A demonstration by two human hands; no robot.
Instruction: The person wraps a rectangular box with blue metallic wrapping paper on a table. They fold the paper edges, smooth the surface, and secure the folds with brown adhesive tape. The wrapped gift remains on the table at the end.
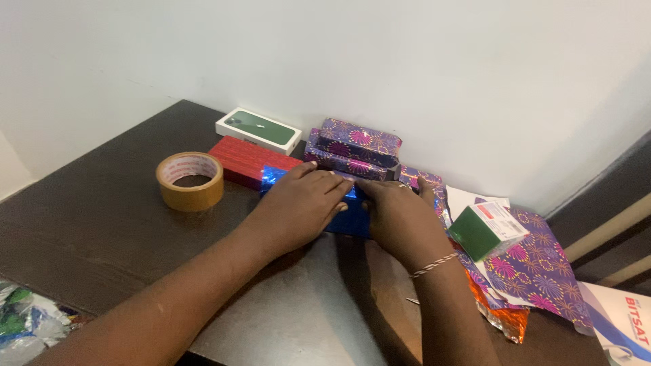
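Mid-frame, left hand [305, 203] and right hand [397, 217] – fingers flat, pressing – cover a blue foil-wrapped box [349, 220]; tape roll [190, 181] left.

- A box wrapped in shiny blue foil paper [349, 220] lies flat on the dark bench, near its back edge.
- Most of its top is hidden; blue foil shows at its left end, along its front side and between the fingers.
- Its left end is just beside a red box, and purple-wrapped boxes lie right behind it.
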